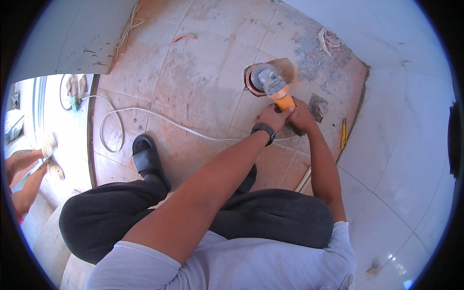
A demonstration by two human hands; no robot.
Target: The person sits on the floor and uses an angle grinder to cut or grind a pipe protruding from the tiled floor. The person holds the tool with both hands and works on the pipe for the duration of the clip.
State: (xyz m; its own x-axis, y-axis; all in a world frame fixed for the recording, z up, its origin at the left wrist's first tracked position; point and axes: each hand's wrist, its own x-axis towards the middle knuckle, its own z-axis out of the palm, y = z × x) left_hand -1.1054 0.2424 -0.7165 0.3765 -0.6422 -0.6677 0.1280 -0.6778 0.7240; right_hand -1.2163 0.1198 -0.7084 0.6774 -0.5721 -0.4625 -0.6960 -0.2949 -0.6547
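Both my hands grip an angle grinder [284, 99] with an orange body and a grey metal head. My left hand [274, 117], with a black watch at the wrist, closes round the near part of the body. Just right of it, my right hand [301, 116] wraps the rear end. The grinder's disc [259, 77] lies over a round hole [248, 83] cut in the floor tile, whose rim looks reddish. Beside the head, a brownish blur covers the floor. My fingers' undersides are hidden.
A white cable [169, 119] loops across the dusty tiled floor [203, 63] from the left doorway. Rubble [319, 53] lies at the far right. A yellow tool [343, 134] rests by the white tiled wall [386, 130]. Another person's legs [29, 183] show at far left.
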